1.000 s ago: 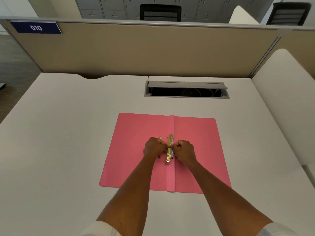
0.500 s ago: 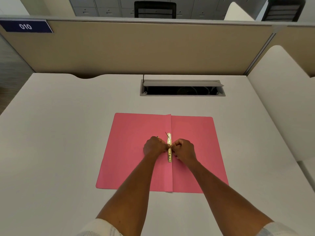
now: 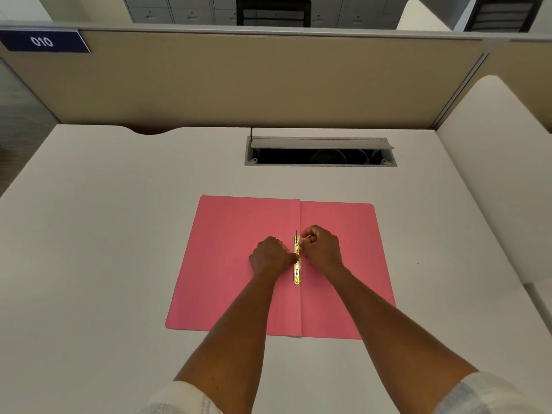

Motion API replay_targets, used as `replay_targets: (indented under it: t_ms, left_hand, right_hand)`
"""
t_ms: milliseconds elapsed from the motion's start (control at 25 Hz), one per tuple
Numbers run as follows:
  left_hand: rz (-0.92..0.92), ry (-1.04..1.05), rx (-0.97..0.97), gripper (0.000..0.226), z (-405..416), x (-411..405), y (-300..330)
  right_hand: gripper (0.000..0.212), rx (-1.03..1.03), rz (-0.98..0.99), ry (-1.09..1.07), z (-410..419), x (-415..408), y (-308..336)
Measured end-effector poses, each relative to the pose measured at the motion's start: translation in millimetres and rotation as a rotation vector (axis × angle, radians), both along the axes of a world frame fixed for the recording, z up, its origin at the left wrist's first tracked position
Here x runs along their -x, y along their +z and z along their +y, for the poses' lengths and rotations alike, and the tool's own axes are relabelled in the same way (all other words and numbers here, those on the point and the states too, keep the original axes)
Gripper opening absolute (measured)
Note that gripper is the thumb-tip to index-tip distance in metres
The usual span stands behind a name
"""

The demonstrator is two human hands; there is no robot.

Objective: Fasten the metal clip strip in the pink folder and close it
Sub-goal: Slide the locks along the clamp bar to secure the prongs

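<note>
A pink folder (image 3: pixel 233 264) lies open and flat on the white desk, its centre fold running toward me. A brass metal clip strip (image 3: pixel 297 271) lies along that fold. My left hand (image 3: pixel 270 256) is closed, its fingertips pressing on the strip's middle from the left. My right hand (image 3: pixel 322 248) is closed to the right of the strip's far end, thumb and fingers pinching a thin prong there. A thin dark prong tip stands up just beyond the strip's far end.
An open cable hatch (image 3: pixel 319 152) is sunk into the desk beyond the folder. A beige partition (image 3: pixel 254 82) closes the back, with a blue "010" label (image 3: pixel 43 41). A white side panel (image 3: pixel 493 174) stands at the right.
My right hand has moved up toward the strip's far end. The strip now lies straight along the fold, and my left hand stays on its middle.
</note>
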State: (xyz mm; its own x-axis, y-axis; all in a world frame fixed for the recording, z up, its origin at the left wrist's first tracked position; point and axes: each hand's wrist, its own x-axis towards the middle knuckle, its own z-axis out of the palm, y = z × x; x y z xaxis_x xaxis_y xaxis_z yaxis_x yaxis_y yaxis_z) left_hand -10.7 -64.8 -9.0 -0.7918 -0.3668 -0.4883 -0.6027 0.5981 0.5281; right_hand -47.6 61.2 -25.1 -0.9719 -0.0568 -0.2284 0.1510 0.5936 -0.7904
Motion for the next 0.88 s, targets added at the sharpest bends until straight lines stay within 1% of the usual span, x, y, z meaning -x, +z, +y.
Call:
replay_targets:
  t_ms: [200,360,480,600,760,880]
  left_hand:
    - [-0.005,0.006,0.006,0.027,1.2,0.6,-3.2]
    - [-0.007,-0.002,0.026,0.025,0.9,0.9,-7.6]
    - [-0.004,-0.009,0.039,0.029,1.0,2.0,-10.2]
    - [-0.012,-0.005,0.037,0.022,0.6,4.4,-13.4]
    - [-0.001,-0.008,0.051,0.022,0.7,4.9,-19.0]
    - [0.017,-0.016,0.059,0.022,0.1,4.8,-21.3]
  right_hand:
    - [0.013,-0.069,0.056,0.173,-10.5,20.0,3.9]
    - [0.014,-0.067,0.028,0.142,-2.6,31.6,0.4]
    - [0.014,-0.067,0.014,0.156,0.6,38.2,-2.5]
    - [0.018,-0.078,0.023,0.189,-4.0,41.1,-3.6]
    - [0.013,-0.162,0.054,0.259,-10.1,45.4,-4.9]
    - [0.015,-0.233,0.07,0.305,-13.3,48.2,-6.0]
